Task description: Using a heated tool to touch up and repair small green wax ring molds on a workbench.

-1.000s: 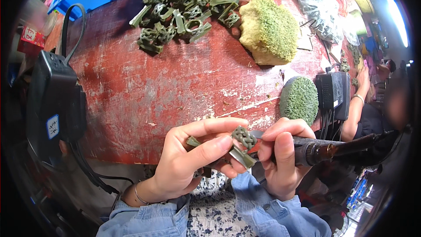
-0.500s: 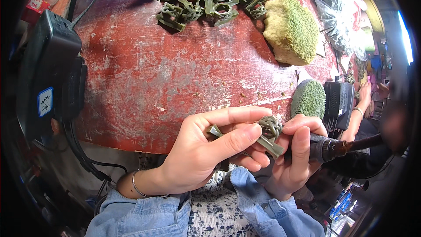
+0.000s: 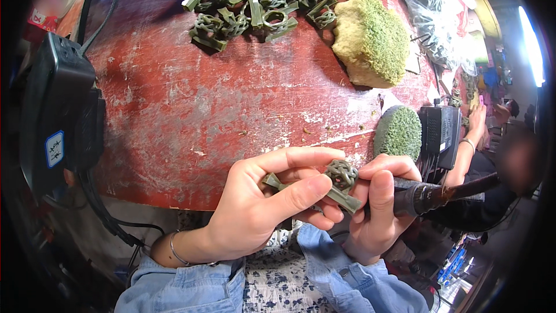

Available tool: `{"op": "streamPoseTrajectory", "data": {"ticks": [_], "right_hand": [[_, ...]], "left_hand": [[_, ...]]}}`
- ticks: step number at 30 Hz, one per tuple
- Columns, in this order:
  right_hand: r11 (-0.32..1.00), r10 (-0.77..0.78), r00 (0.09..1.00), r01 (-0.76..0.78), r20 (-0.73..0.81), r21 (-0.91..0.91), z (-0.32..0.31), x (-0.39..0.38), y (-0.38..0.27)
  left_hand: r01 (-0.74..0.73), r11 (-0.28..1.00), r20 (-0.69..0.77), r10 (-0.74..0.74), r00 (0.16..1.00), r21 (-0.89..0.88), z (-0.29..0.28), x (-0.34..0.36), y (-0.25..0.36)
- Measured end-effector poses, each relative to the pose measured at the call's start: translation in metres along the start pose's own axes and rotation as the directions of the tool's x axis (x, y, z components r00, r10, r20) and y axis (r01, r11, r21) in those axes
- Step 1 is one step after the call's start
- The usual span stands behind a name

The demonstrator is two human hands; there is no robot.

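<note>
My left hand (image 3: 263, 197) pinches a small olive-green openwork piece (image 3: 341, 174) between thumb and fingers. The piece has a rounded lattice head and a straight bar with flared ends running under my thumb. Close against it on the right, my right hand (image 3: 382, 203) is closed round a black corded hand tool (image 3: 414, 198). Its thick brown-black cord (image 3: 463, 190) leads off to the right. The tool's working tip is hidden by my fingers and the piece. Both hands are held in front of the table's near edge.
A heap of similar green openwork pieces (image 3: 255, 8) lies at the far side of the red, scuffed table (image 3: 174, 122). Right of it sit a rough yellow-green block (image 3: 376, 37) and a green oval pad (image 3: 399, 133). Black boxes (image 3: 58, 110) (image 3: 440, 133) flank the table. Another person's arm (image 3: 469, 145) is at right.
The view has shifted, so the table's things appear farther left. The piece has turned slightly between my left fingers, showing more of its lattice. Both hands keep their hold.
</note>
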State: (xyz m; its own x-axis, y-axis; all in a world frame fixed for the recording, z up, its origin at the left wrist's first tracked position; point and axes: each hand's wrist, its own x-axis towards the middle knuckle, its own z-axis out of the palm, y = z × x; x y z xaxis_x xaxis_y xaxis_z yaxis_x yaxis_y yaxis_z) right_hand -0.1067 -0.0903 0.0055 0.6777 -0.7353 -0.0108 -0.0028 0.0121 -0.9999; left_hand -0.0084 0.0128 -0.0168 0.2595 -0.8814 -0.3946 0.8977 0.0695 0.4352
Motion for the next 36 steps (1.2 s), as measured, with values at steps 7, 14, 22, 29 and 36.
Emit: {"op": "streamPoseTrajectory", "data": {"ticks": [7,14,22,29,36], "right_hand": [[0.998,-0.061,0.998,0.061,0.026,0.010,-0.001,0.000,0.008],[0.997,-0.079,0.994,0.080,0.080,-0.010,-0.005,0.004,0.009],[1.000,-0.013,0.995,0.015,0.102,-0.012,-0.007,0.007,0.008],[0.998,-0.019,0.992,0.011,0.124,0.065,-0.009,0.006,0.010],[0.993,-0.022,0.988,0.004,0.151,0.118,-0.011,0.005,0.012]], "left_hand": [[0.037,0.999,-0.018,-0.037,0.999,-0.022,-0.002,0.002,0.002],[0.093,0.994,-0.004,-0.094,0.996,-0.058,-0.004,0.004,0.007],[0.120,0.990,0.044,-0.117,0.992,-0.068,-0.010,0.004,0.007],[0.140,0.987,0.035,-0.138,0.990,-0.083,-0.009,0.003,0.009],[0.148,0.985,0.058,-0.143,0.988,-0.086,-0.011,0.002,0.009]]}}
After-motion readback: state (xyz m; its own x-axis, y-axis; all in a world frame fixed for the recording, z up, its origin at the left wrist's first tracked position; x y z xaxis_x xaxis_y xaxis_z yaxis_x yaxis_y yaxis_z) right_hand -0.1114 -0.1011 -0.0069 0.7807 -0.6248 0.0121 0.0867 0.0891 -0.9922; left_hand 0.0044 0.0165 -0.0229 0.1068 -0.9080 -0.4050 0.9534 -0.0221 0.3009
